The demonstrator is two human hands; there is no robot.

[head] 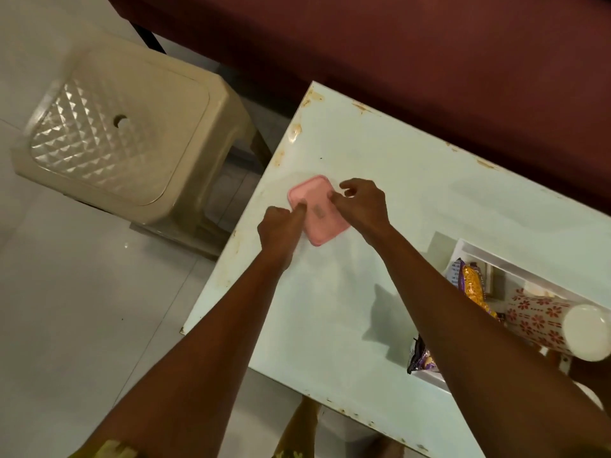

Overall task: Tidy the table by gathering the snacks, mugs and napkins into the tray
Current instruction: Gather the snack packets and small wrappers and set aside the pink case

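Note:
A flat pink rectangular item, maybe a folded napkin or a lid, lies on the pale table near its far left corner. My left hand has curled fingers and its thumb presses the item's near left edge. My right hand pinches the item's far right edge with curled fingers. At the right edge stands a white tray holding a purple and gold snack packet, another purple packet and a white mug with red flowers lying on its side.
A beige plastic stool stands on the floor left of the table. A dark red sofa runs along the table's far side. The table's edges are chipped and rusty.

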